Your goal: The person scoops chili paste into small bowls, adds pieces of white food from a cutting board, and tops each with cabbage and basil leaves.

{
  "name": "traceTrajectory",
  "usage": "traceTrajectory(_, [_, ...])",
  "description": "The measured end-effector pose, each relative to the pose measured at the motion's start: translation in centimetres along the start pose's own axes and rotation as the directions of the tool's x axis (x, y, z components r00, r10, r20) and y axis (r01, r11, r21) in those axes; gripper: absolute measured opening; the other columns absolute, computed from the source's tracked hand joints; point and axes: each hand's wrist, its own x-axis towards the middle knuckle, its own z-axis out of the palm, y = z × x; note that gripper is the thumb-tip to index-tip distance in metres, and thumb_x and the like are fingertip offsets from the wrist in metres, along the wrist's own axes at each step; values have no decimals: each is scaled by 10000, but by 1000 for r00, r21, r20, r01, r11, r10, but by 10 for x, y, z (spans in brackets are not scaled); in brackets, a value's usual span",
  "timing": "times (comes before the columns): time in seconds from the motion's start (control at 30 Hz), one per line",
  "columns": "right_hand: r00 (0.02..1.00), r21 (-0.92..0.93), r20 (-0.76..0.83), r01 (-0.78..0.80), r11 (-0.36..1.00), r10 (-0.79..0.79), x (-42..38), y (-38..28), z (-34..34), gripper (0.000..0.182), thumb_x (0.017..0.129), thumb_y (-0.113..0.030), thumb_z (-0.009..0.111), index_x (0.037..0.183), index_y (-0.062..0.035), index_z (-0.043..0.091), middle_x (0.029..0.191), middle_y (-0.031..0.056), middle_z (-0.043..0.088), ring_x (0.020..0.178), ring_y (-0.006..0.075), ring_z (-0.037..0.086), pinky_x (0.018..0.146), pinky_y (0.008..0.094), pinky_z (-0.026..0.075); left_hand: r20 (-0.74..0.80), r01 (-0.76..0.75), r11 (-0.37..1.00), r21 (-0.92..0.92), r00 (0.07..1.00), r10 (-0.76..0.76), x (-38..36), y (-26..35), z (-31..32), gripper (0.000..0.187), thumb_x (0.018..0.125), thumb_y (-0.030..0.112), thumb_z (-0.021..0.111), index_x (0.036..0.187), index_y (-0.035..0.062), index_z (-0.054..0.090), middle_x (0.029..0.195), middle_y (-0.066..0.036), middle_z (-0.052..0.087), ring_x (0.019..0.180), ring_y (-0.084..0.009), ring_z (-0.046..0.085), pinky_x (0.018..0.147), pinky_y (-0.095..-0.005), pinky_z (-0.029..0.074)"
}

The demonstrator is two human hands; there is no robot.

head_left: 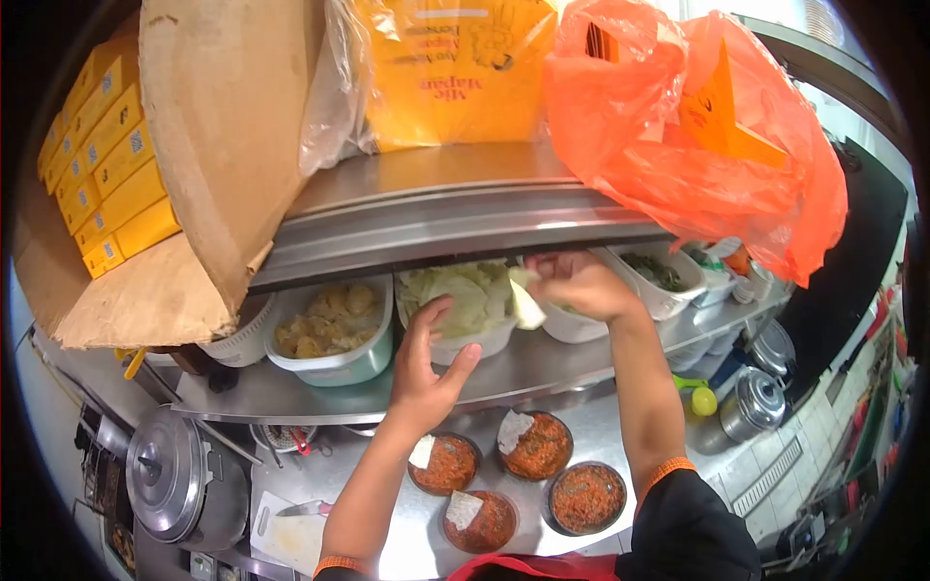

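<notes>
Your glossy, crinkled orange plastic bag (pixel 620 136) hangs at upper right, opposite matt brown cardboard (pixel 228 126); a smooth, shiny metal shelf (pixel 542 382) crosses the center.

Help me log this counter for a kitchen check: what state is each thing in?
Left hand: open, empty
Right hand: closed on a pale leaf, blurred
Cabbage tub: uncovered, full
Bowls: four, uncovered, filled with red food
Big pot: lid on
Carton: open
Yellow boxes: stacked
Knife: lying down, unused
</notes>
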Motion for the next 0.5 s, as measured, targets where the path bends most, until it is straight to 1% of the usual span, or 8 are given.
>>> traceTrajectory(0.07, [982, 151, 181, -85, 985, 57, -44, 4, 17, 265, 928, -105, 699, 1144, 2, 588, 996, 55, 706, 902, 123, 655, 847, 282, 521, 133, 232, 855, -465, 972, -192, -23, 5, 23, 597, 904, 208, 740, 1408, 40, 467, 1401, -198, 502, 1271, -296, 549, 1040, -417, 457])
traceTrajectory(0.13, [984, -76, 64, -159, 984, 164, -86, 36, 32, 226, 925, -127, 718, 1089, -1, 628, 939, 67, 720, 869, 99, 657, 829, 269, 527, 430, 491, 708, -508, 857, -285, -51, -6, 43, 456, 957, 150, 682, 1352, 12, 501, 1236, -125, 617, 1032, -153, 656, 859, -309, 547])
traceTrajectory(0.2, [934, -244, -134, -355, 902, 331, -132, 62, 42, 191, 891, -156, 748, 988, -6, 679, 867, 84, 730, 814, 123, 667, 784, 286, 531, 629, 717, 611, -336, 654, -420, -88, -34, 71, 311, 999, 146, 615, 1277, 15, 562, 1157, -89, 648, 918, -108, 651, 752, -281, 567])
traceTrajectory(0.3, [898, -503, -337, -425, 753, 282, -198, 151, 42, 178, 847, -159, 774, 924, -16, 701, 825, 90, 731, 788, 139, 676, 751, 297, 530, 640, 841, 363, -401, 540, -547, -153, -68, 127, 312, 1053, 276, 523, 1207, 17, 606, 1030, -107, 684, 792, -137, 670, 680, -277, 576])
traceTrajectory(0.33, [879, -438, -366, -453, 776, 307, -215, 181, 46, 187, 815, -179, 786, 904, -32, 711, 802, 105, 723, 752, 174, 670, 723, 331, 521, 597, 876, 363, -317, 482, -641, -171, -72, 150, 279, 1024, 247, 584, 1174, 12, 604, 960, -87, 693, 763, -125, 660, 656, -260, 553])
traceTrajectory(0.4, [813, -328, -372, -566, 756, 447, -241, 229, 55, 191, 818, -174, 786, 919, -31, 711, 791, 106, 714, 745, 158, 651, 714, 327, 519, 484, 708, 697, -111, 652, -584, -226, -111, 201, 298, 938, 259, 692, 1109, 25, 622, 845, -69, 712, 730, -169, 676, 670, -310, 546])
traceTrajectory(0.43, [741, -247, -377, -659, 711, 555, -251, 249, 60, 198, 815, -175, 789, 927, -31, 710, 788, 106, 711, 746, 152, 647, 716, 326, 519, 426, 671, 739, -62, 687, -589, -249, -128, 220, 274, 904, 221, 712, 1071, 23, 622, 810, -89, 705, 726, -189, 685, 675, -329, 543])
traceTrajectory(0.5, [806, -247, -337, -574, 781, 486, -278, 331, 59, 216, 813, -159, 784, 979, -39, 717, 838, 127, 721, 755, 184, 671, 727, 341, 533, 322, 581, 813, 51, 761, -564, -278, -149, 246, 164, 844, 113, 705, 950, 21, 621, 758, -141, 674, 701, -237, 692, 675, -355, 536])
